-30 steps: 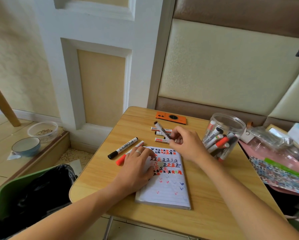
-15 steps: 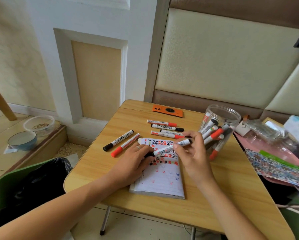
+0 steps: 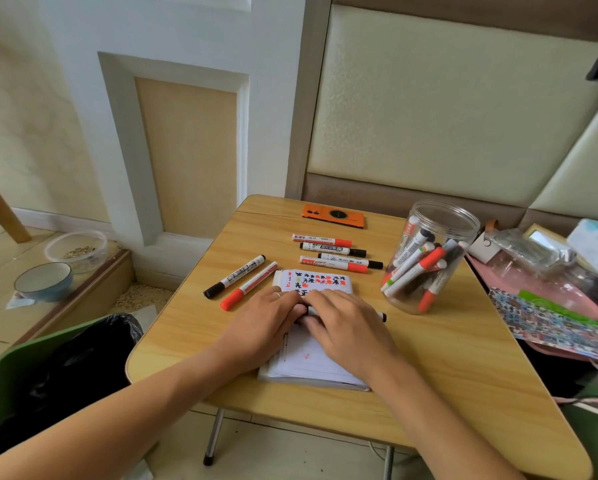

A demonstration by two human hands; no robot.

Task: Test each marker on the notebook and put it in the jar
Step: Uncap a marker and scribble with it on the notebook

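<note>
your hands have come down onto the notebook; the left hand and right hand now pinch one black marker between them, likely uncapping it to test, jar waiting alongside.

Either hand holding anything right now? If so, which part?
Both hands grip one black marker over the notebook: right hand round its barrel, left hand at its left end. Only its right tip shows; exact finger placement is hidden.
</note>
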